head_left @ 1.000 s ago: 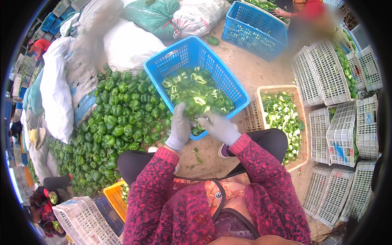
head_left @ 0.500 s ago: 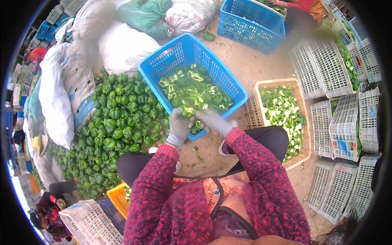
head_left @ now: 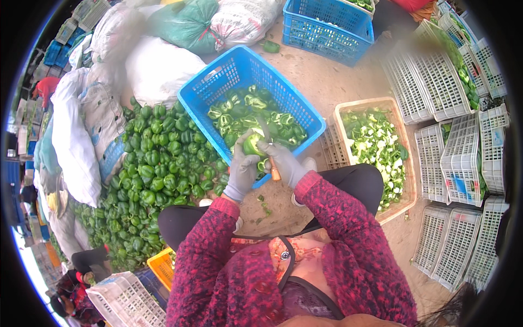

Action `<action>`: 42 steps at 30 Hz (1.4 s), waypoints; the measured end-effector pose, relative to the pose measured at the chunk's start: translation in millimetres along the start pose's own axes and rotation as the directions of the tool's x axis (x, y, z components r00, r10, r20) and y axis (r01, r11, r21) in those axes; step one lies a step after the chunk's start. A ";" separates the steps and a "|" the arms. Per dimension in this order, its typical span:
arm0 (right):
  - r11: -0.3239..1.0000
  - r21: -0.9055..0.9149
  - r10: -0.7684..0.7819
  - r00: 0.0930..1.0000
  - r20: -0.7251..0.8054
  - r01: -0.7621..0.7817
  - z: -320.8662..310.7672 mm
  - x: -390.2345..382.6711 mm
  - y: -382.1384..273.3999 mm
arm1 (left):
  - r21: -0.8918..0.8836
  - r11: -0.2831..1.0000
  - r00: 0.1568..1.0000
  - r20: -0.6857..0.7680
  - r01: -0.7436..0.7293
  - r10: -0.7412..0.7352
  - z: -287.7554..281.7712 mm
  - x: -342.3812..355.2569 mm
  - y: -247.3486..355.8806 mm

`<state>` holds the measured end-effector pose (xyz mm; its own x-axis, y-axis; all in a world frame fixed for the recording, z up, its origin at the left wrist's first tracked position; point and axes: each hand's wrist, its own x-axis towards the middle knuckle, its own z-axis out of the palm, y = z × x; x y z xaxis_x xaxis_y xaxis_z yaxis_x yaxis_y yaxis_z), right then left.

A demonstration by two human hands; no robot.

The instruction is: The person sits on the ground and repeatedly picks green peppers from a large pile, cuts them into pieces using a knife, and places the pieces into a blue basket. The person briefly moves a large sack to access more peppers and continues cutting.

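Over the near corner of a blue crate [head_left: 190, 117], my gloved left hand [head_left: 241, 170] is closed around a green bell pepper [head_left: 252, 144]. My gloved right hand [head_left: 289, 163] grips a knife [head_left: 275, 170] by its wooden handle. The handle's end sticks out below the fingers, and the blade points up beside the pepper. Halved green peppers [head_left: 256, 117] lie inside the blue crate. To the left spreads a large heap of whole green peppers [head_left: 152, 158].
Right of my knee stands a cream crate [head_left: 409, 163] of pale green pepper trimmings [head_left: 376, 152]. Stacked white crates [head_left: 463, 158] line the right side. Full sacks [head_left: 163, 68] lie behind the heap. Another blue crate [head_left: 327, 38] stands far off, near another person [head_left: 395, 19].
The knife handle, hidden before, now shows below my right hand. The pepper is turned and held slightly higher, with the blade up beside it. The whole view has shifted slightly.
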<state>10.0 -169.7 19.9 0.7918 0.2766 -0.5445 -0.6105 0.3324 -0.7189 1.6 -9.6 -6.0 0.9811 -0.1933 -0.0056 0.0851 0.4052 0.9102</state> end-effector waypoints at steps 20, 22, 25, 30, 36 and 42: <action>0.287 -0.921 -0.378 0.914 0.144 0.264 -5.2 -14.3 -43.9 | 0.385 0.864 0.946 -0.133 0.325 -0.296 9.6 -5.7 29.0; 0.264 -0.930 -0.288 0.941 0.176 0.255 -6.1 -13.1 -45.9 | 0.377 0.848 0.927 -0.103 0.373 -0.362 10.7 -10.6 32.9; 0.463 -0.862 -0.109 0.978 0.176 0.206 -13.4 -7.7 -44.8 | 0.285 0.848 0.882 0.022 0.446 -0.471 4.0 -9.4 43.2; 0.926 -0.365 0.006 0.963 0.269 0.096 -36.9 6.1 -25.7 | 0.105 0.827 0.815 0.141 0.552 -0.562 -7.3 -5.5 45.4; 0.959 0.266 -0.120 0.990 0.076 0.096 -24.7 22.4 12.2 | -0.442 0.811 0.904 0.000 0.384 -0.428 -1.3 -9.7 -19.5; 0.796 0.000 -0.559 0.734 -0.384 0.606 -55.7 -22.3 -70.5 | -0.389 0.856 0.842 -0.279 0.340 -0.461 -23.7 17.8 -35.3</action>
<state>36.4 -249.5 58.7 0.9298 -0.3295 -0.1640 -0.0059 0.4321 -0.9018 20.2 -6.1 -48.1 0.8358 -0.1001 -0.5399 0.4737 0.6286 0.6168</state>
